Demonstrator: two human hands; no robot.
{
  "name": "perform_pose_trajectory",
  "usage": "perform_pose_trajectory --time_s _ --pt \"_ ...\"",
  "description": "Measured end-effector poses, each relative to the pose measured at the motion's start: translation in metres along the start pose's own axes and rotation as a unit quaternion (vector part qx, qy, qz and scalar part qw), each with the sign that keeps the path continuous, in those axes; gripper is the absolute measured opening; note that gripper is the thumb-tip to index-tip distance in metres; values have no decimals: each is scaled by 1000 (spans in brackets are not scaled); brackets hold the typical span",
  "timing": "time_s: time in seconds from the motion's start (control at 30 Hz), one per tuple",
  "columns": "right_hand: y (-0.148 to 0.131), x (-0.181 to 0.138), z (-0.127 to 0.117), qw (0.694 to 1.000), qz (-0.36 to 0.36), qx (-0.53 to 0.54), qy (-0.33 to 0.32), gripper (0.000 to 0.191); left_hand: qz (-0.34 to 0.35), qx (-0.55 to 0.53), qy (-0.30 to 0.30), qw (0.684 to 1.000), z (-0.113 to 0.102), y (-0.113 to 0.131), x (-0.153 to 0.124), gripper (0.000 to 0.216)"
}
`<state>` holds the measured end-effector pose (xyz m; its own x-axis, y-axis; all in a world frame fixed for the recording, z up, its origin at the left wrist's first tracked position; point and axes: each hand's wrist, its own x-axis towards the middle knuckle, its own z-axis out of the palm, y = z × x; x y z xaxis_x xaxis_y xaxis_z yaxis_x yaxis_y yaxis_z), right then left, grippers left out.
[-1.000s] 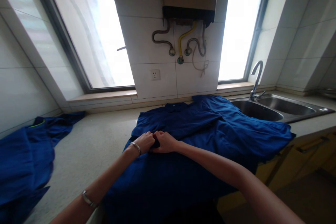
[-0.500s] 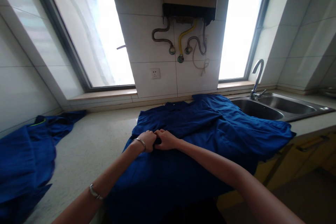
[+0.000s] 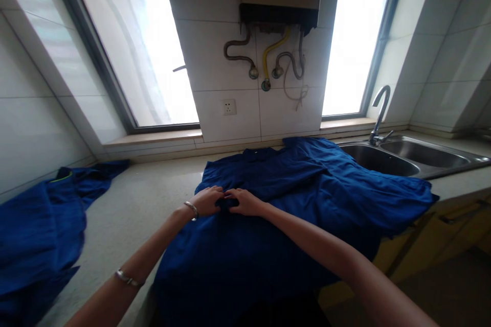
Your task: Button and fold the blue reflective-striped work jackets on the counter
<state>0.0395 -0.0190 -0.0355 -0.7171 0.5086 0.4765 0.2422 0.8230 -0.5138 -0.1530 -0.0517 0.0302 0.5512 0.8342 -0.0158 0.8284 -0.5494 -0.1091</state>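
A dark blue garment [image 3: 307, 189] lies spread over the stone countertop [image 3: 130, 209], and its lower part hangs over the front edge. My left hand [image 3: 207, 200] and my right hand [image 3: 245, 201] rest side by side on its middle, fingertips nearly touching. Both hands have curled fingers pinching the cloth at the same spot. What lies between the fingertips is too dark to make out beyond fabric.
A second blue garment [image 3: 38, 230] lies crumpled at the left end of the counter. A steel double sink [image 3: 406, 156] with a curved tap [image 3: 379, 112] sits at the right. Windows, a wall socket and a heater with hoses are behind.
Both hands have slid a little farther away along the garment, staying together. The view has shifted slightly.
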Motion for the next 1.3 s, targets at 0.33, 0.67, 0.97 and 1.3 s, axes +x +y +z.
perform_pose_trajectory --time_s 0.33,0.67,0.97,1.3 --pt "0 2 -19 989 23 -46 136 33 -24 -205 196 959 7 -8 10 26" --pt "-7 -7 -53 971 -66 -44 225 32 -119 -421 312 843 -7 29 19 44" --pt "-7 -9 -57 981 -126 -113 95 32 -183 -458 342 800 3 17 24 49" --pt "-13 -15 -60 965 -139 -187 118 30 -80 -330 349 873 -10 32 17 32"
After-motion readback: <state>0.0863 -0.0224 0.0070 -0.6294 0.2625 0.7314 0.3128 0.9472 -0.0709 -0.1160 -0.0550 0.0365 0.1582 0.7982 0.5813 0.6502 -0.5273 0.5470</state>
